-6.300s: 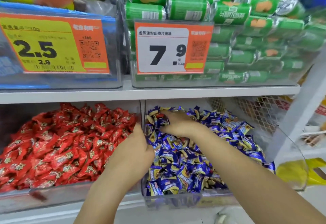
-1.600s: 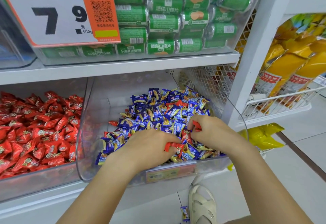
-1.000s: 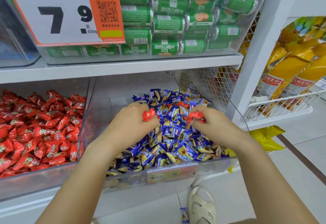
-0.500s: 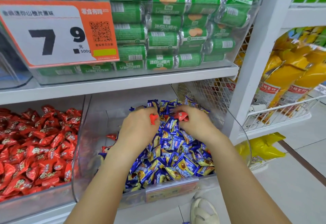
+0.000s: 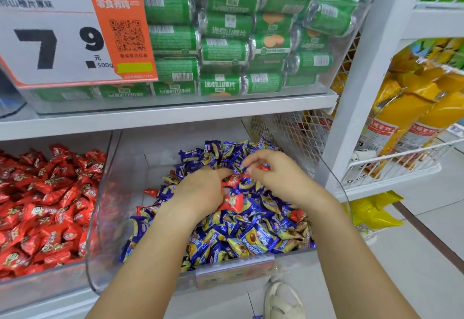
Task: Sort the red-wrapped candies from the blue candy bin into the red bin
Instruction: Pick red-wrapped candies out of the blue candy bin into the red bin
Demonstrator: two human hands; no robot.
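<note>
both hands are working in the blue candy bin (image 5: 105,218), the right hand (image 5: 273,175) pinching a red-wrapped candy (image 5: 261,167), the left hand (image 5: 200,193) curling beside two more (image 5: 232,202), the red bin (image 5: 37,283) lying to the left, nearer the left hand.

The price sign (image 5: 72,40) reads "7.9 元 500g"; green packs (image 5: 223,84) read "迷你山楂片".

Two candy bins sit side by side under a shelf (image 5: 175,117): left bin (image 5: 37,286), right bin (image 5: 105,230). Both hands, left (image 5: 200,193) and right (image 5: 276,175), lie in the right bin upon its candies (image 5: 251,238). A bin of rolls (image 5: 226,52) stands on the shelf; a wire basket (image 5: 391,168) lies right. A shoe (image 5: 283,301), apparently, rests on the floor below.
</note>
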